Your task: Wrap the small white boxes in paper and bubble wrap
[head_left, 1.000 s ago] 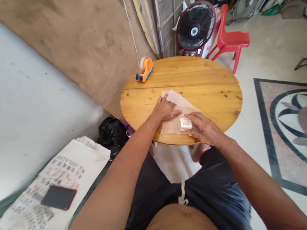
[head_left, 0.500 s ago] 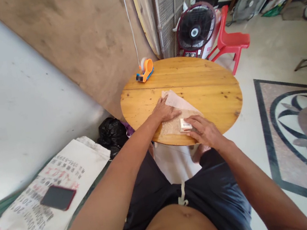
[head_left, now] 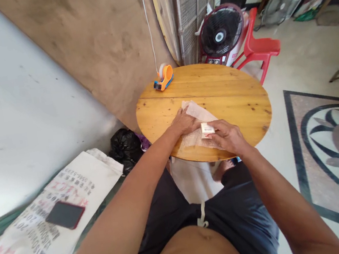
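Observation:
A small white box with a printed label is gripped by my right hand, between thumb and fingers, over a sheet of bubble wrap. The translucent sheet lies on the round wooden table, close to its near edge. Flat on the sheet's left part rests my left hand, its fingers stretched toward the upper corner and holding nothing. Part of the wrap is hidden under both hands.
An orange tape dispenser stands at the table's far left edge. Behind the table are a fan and a red chair. To the left, a phone lies on white printed sacking, near a black plastic bag.
My right hand has moved the white box a little up and away from the near table edge. My left hand stays on the bubble wrap. The whole view has shifted slightly.

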Tool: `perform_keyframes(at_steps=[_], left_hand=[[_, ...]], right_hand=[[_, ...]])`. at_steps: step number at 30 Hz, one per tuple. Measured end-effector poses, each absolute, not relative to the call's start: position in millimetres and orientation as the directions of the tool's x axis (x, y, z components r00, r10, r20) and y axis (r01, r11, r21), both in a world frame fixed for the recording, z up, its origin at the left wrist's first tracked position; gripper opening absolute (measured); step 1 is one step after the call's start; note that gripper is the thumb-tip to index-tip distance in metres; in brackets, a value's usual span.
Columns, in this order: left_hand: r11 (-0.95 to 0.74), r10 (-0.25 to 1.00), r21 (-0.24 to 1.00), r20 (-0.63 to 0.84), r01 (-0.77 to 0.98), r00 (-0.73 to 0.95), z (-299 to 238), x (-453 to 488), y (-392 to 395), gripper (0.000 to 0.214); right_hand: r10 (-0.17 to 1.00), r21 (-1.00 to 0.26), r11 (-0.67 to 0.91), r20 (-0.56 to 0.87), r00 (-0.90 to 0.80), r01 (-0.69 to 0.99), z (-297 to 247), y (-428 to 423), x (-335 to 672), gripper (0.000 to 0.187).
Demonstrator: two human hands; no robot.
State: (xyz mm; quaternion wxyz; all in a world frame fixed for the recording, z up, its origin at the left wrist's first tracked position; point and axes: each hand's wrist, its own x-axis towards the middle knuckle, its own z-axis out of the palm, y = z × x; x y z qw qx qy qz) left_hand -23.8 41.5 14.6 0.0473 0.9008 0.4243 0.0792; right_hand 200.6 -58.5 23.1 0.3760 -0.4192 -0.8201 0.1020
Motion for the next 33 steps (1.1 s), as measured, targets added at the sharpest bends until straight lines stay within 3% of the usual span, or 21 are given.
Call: perform_keyframes(at_steps=[5,11,33], left_hand=[[-0.64,0.768,0.153,0.107,0.753,0.631,15.2,-24.1,41.9,0.075],[-0.646,0.763,0.099,0.098,0.757,0.639,17.4,-24.1,40.0,0.053],[-0.614,0.789,0.098,0.075,0.783,0.61,14.6,-22.9,42.1,0.053]], right_hand=[[0.826,-0.573,0.54,0.501,-0.258,0.616,25.3,-57.3,203.9,0.039],[0.807,-0.53,0.546,0.541,-0.238,0.649,22.3,-42.9,192.3,0.037],[0.792,-0.379,0.552,0.516,-0.326,0.742,8.1,-48.0,194.5,0.043]])
